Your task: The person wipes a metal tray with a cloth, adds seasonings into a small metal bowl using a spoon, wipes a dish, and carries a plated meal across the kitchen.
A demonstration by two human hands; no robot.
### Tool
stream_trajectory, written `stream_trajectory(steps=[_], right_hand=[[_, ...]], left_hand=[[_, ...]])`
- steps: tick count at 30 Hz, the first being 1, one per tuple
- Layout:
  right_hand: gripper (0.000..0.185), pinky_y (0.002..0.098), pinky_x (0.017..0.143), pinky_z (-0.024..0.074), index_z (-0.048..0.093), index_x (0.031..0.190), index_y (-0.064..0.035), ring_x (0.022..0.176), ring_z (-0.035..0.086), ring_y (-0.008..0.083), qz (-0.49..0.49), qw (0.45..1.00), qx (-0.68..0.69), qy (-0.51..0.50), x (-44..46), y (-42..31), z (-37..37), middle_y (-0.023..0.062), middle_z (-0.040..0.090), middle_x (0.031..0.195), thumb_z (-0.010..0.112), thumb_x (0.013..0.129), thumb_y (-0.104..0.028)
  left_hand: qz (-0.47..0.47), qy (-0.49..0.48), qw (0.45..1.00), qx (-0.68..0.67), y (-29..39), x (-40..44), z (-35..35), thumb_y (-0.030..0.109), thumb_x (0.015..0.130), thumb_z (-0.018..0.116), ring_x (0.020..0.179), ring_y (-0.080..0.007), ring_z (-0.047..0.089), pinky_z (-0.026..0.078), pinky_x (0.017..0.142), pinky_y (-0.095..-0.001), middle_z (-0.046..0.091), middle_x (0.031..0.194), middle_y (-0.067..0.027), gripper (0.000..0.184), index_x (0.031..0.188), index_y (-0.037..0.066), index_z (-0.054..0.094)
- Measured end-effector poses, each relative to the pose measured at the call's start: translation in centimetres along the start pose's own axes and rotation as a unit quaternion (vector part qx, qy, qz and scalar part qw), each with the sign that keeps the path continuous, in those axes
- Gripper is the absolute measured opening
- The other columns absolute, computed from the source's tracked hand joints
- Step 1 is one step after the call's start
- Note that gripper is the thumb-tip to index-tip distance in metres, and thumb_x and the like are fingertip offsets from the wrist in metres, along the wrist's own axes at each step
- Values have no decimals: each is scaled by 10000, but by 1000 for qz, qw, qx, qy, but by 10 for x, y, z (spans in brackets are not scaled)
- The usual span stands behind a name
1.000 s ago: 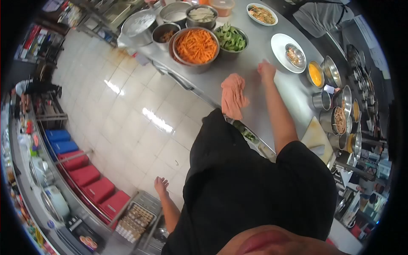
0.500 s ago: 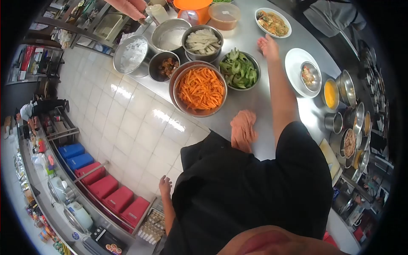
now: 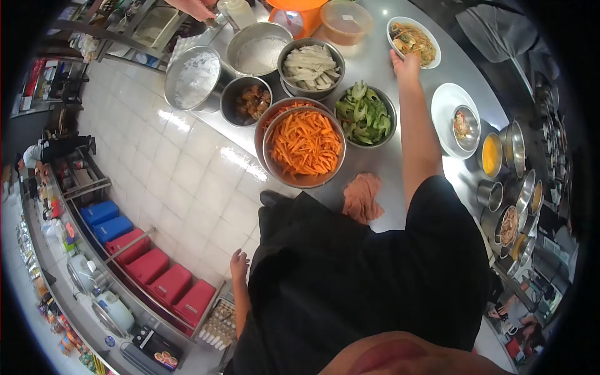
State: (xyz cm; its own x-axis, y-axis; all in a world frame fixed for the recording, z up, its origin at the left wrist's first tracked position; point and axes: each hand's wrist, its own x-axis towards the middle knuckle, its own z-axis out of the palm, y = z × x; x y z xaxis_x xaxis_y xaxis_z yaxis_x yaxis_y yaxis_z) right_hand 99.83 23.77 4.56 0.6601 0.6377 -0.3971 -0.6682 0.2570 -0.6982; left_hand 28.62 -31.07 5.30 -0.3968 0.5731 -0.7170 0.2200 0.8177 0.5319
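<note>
My right hand (image 3: pixel 407 65) reaches across the steel counter to an oval white plate (image 3: pixel 437 62) of stir-fried noodles (image 3: pixel 415 45). Its fingers are closed at the plate's near rim; the thumb is mostly hidden. My left hand (image 3: pixel 239 263) hangs low at my side above the floor, fingers loosely apart and holding nothing. Left of my right forearm is a steel bowl of sliced green vegetable (image 3: pixel 363 114). To its right lies a white oval plate (image 3: pixel 441 106) carrying a small steel bowl (image 3: pixel 465 128).
Bowls of carrot strips (image 3: pixel 306 144), pale strips (image 3: pixel 311 67), brown pieces (image 3: pixel 252 102) and white powder (image 3: pixel 199 78) crowd the counter's left edge. A pink cloth (image 3: pixel 362 198) lies near my body. Yellow liquid (image 3: pixel 490 155) and steel pans stand right. Another person's arm (image 3: pixel 192 7) shows at top left.
My right hand has gone from reaching with spread fingers below the noodle plate to closing at its rim. The view has shifted slightly; my left hand still hangs low.
</note>
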Motion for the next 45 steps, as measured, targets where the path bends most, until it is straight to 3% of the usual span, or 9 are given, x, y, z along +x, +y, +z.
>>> stream_trajectory(steps=[4,7,9,14,22,26,30,35,45], right_hand=[[494,526,891,531,314,1371,19,1083,570,389,23,997,-43,-62,-54,-25,-19,242,474,1288,388,883,-6],[482,511,902,528,335,1352,14,1086,571,374,23,990,-82,-116,-98,-50,-28,232,500,1262,411,876,-7],[471,502,912,524,351,1337,15,1093,568,360,11,985,-102,-138,-123,-68,-35,224,528,1229,437,875,-17],[526,542,1020,448,330,1327,93,1209,462,426,18,990,-101,-99,-240,-109,8,284,442,1293,489,836,-7],[537,443,982,495,359,1310,136,1156,538,394,32,951,-219,-215,-389,-90,95,288,513,1252,519,828,-37],[545,464,1078,408,335,1345,133,1189,516,395,85,950,-157,-254,-453,-31,136,269,497,1294,480,836,5],[520,419,947,539,360,1320,138,1142,553,392,186,908,-203,-316,-491,40,165,259,527,1257,475,828,17],[461,370,764,607,421,1270,102,918,659,351,230,874,-225,-363,-559,153,216,254,606,1114,493,830,-18],[420,367,696,603,465,1233,73,837,675,295,274,801,-309,-433,-653,370,346,198,637,1065,508,832,-46]], left_hand=[[10,-37,997,74,-70,52,-12,211,892,589,715,-150,599,480,580,-266,635,904,-97,460,1290,-7,514],[-44,-45,998,23,-45,63,-20,210,888,593,702,-141,599,475,564,-264,638,899,-92,459,1289,-2,516],[17,-40,996,83,7,57,-32,204,892,585,672,-128,594,468,536,-261,632,868,-72,445,1291,19,523],[35,0,999,-14,13,110,-50,220,885,592,672,-145,610,490,586,-291,655,853,-101,439,1260,-4,552],[22,3,998,-52,-26,144,-98,235,878,593,688,-169,621,504,661,-316,675,891,-145,436,1244,-1,563],[-11,20,999,-27,-101,165,-138,288,876,594,869,-283,654,509,801,-382,677,996,-194,437,1206,2,590],[-42,63,997,-26,-175,195,-186,377,852,589,1151,-337,559,428,1002,-404,610,1201,-208,475,1156,15,632],[-73,131,987,-56,-186,206,-252,347,838,583,1167,-337,548,423,1008,-402,605,1210,-205,465,1150,6,635],[-54,170,975,-133,-153,269,-335,333,853,564,1149,-340,560,432,992,-396,613,1193,-208,456,1157,0,627]])
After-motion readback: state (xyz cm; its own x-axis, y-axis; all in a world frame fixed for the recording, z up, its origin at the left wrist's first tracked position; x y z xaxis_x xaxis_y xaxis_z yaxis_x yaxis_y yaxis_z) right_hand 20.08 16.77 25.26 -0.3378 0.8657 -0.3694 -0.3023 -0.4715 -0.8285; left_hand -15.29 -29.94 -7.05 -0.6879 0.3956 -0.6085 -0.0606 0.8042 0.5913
